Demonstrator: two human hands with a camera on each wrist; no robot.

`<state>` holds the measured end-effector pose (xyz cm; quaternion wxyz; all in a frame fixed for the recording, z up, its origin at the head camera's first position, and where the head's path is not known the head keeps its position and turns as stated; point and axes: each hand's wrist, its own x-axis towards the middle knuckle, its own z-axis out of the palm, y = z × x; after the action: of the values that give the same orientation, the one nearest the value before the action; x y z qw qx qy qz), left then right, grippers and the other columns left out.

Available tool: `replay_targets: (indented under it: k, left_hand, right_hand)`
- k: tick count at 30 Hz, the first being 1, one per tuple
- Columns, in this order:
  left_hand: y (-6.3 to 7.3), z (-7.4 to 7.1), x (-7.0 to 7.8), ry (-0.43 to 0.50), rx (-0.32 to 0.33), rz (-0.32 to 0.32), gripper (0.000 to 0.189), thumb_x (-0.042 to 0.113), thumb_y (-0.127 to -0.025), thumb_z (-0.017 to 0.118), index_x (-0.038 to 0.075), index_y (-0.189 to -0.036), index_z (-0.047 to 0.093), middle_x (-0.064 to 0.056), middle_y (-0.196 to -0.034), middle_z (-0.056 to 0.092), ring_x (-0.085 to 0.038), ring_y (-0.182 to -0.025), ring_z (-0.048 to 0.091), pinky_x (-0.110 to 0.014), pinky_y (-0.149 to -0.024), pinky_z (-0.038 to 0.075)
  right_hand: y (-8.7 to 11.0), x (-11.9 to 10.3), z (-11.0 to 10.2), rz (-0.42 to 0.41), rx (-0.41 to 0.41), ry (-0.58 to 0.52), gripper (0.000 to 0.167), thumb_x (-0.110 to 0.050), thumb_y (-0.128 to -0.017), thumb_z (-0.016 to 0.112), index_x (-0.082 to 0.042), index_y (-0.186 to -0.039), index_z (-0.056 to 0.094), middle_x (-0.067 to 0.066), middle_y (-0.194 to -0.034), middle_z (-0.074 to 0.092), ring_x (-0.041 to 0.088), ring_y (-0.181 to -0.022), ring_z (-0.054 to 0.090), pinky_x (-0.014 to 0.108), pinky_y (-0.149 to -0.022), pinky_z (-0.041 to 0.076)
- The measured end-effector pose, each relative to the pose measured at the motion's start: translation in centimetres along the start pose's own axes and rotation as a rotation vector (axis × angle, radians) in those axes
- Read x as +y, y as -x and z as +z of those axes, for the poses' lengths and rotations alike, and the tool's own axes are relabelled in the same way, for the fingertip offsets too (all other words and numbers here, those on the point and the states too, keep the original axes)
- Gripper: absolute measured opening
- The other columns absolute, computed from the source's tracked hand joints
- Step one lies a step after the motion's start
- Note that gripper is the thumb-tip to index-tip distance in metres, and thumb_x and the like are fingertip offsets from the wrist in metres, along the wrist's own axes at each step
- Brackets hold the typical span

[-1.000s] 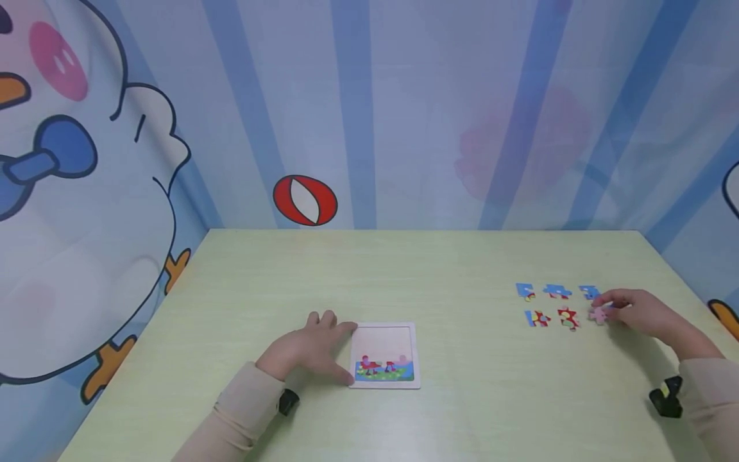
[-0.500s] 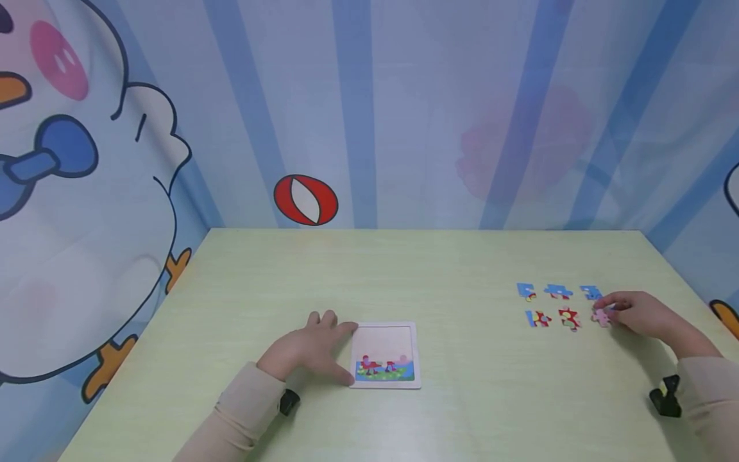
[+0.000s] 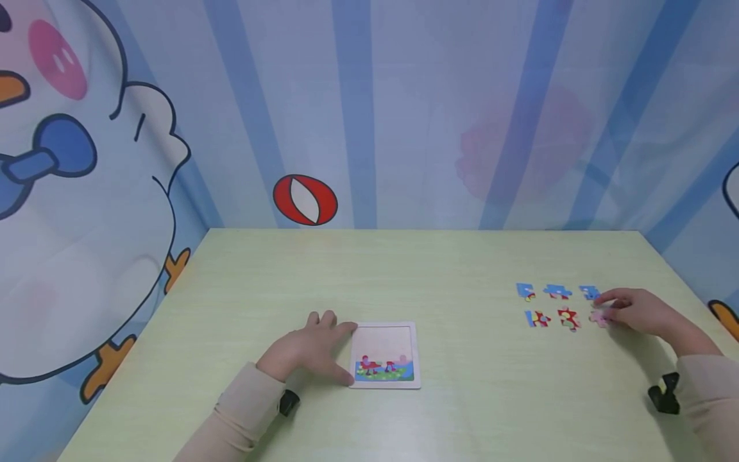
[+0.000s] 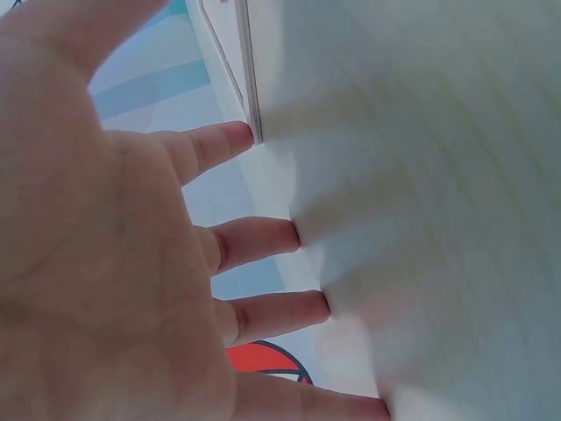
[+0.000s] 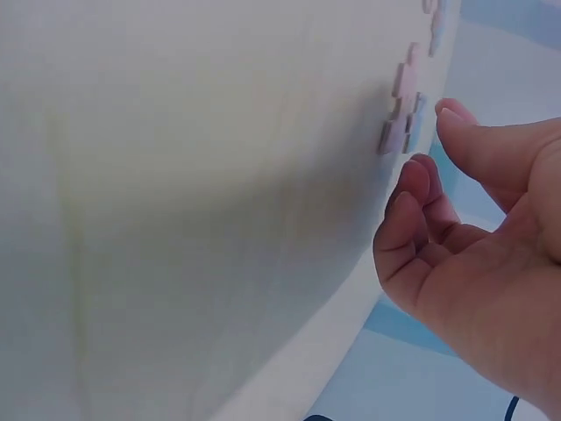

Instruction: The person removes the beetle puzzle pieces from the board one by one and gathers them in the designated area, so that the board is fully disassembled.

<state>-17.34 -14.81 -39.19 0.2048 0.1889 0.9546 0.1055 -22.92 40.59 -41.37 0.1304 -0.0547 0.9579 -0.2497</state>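
My left hand [image 3: 314, 350] lies at the left side of a square puzzle board [image 3: 383, 387], its fingers spread. Its thumb and index finger touch the board's left corners. In the left wrist view the fingertips [image 4: 311, 304] rest on the table. On the right, my right hand [image 3: 641, 312] is beside a pink jigsaw piece [image 3: 598, 317] lying on the table. The right wrist view shows a gap between thumb and bent fingers, with nothing in it. Several other jigsaw pieces lie in two rows, among them a red one [image 3: 568, 318] and a blue one [image 3: 557, 291].
A pale wooden-look table [image 3: 462, 269] carries everything. The board has part of a colourful picture along its bottom. Behind the table hangs a blue striped backdrop [image 3: 404, 115] with a large cartoon bird [image 3: 86, 256] at left.
The pink piece, earlier at my right fingertips and shifting slightly, now lies flat in the lower row with the fingers loosened from it. My left hand and the board have not moved.
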Motion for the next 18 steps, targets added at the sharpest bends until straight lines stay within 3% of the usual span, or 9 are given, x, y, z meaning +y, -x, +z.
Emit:
replay_targets:
  k: [6, 9, 18]
  left_hand:
    - [-0.2, 0.1, -0.2, -0.013, 0.0, -0.007, 0.088, 0.046, -0.072, 0.08, 0.018, -0.146, 0.04, -0.009, -0.122, 0.041, -0.027, -0.105, 0.033, -0.04, -0.073, 0.046]
    - [-0.3, 0.2, -0.2, -0.015, 0.002, -0.01, 0.088, 0.046, -0.072, 0.08, 0.018, -0.146, 0.041, -0.009, -0.123, 0.041, -0.027, -0.105, 0.033, -0.04, -0.073, 0.046]
    - [-0.3, 0.2, -0.2, -0.012, 0.002, -0.008, 0.088, 0.046, -0.072, 0.08, 0.018, -0.146, 0.041, -0.009, -0.122, 0.041, -0.027, -0.105, 0.033, -0.041, -0.074, 0.046]
  right_hand:
    - [0.3, -1.6, -0.4, -0.044, 0.028, -0.008, 0.038, -0.011, -0.096, 0.051, 0.013, -0.126, 0.05, 0.036, -0.114, 0.051, 0.048, -0.102, 0.051, 0.046, -0.073, 0.049]
    - [0.5, -3.0, -0.5, -0.078, 0.048, -0.01, 0.039, -0.015, -0.099, 0.052, 0.011, -0.128, 0.049, 0.034, -0.115, 0.052, 0.049, -0.104, 0.051, 0.046, -0.074, 0.05]
    - [0.7, -7.6, -0.1, -0.182, 0.071, -0.055, 0.04, -0.017, -0.099, 0.054, 0.008, -0.131, 0.049, 0.022, -0.113, 0.055, 0.032, -0.095, 0.059, 0.035, -0.071, 0.05]
